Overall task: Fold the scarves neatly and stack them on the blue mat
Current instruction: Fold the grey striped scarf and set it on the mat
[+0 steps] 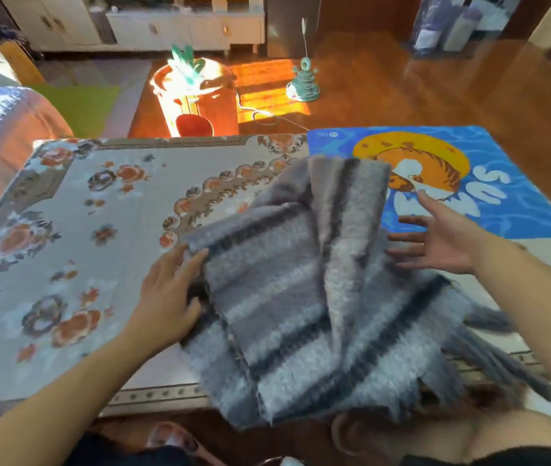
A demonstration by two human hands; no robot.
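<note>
Low table under a grey cloth printed with orange flowers (99, 230). Blue rectangular mat with orange cat picture (502, 183) at 2 o'clock. Fuzzy grey striped scarf with fringed ends (301, 290) lies half-folded at centre, far corner overlapping the mat's edge, near end hanging off the table. Left hand (166, 294) pinches the scarf's 9 o'clock edge. Right hand (438, 240), fingers spread and released, at its 3 o'clock side.
</note>
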